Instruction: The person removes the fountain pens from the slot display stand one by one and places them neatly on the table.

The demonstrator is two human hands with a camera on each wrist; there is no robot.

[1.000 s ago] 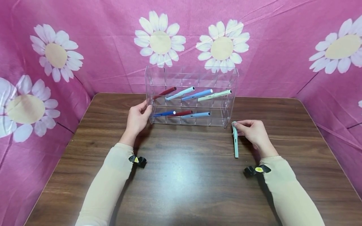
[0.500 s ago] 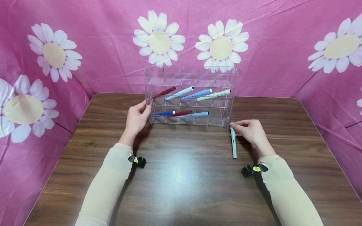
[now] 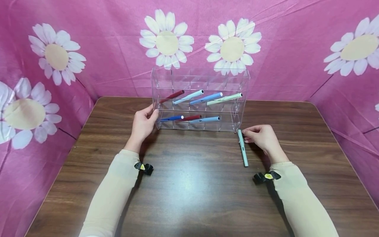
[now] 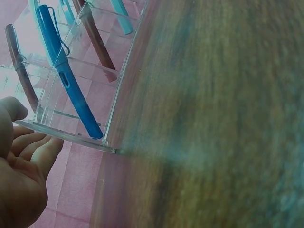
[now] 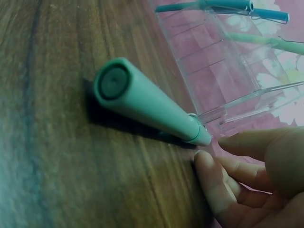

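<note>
A mint-green pen lies on the table by the front right corner of a clear acrylic pen rack. My right hand is at its cap end; in the right wrist view the thumb and index fingertips are slightly parted beside the pen, with no grip visible. At the rack's left side, my left hand holds the side panel, thumb in front and fingers behind in the left wrist view. The lower row carries a dark blue pen, a dark red pen and a light blue pen.
The rack's upper row holds a dark red pen, a pale blue pen, a blue pen and a pale green pen. Behind the wooden table hangs a pink flowered cloth.
The mint-green pen's cap end has swung left toward the rack corner, leaving the pen slanted. My right fingers have come off its cap to the right side. The left hand stays put.
</note>
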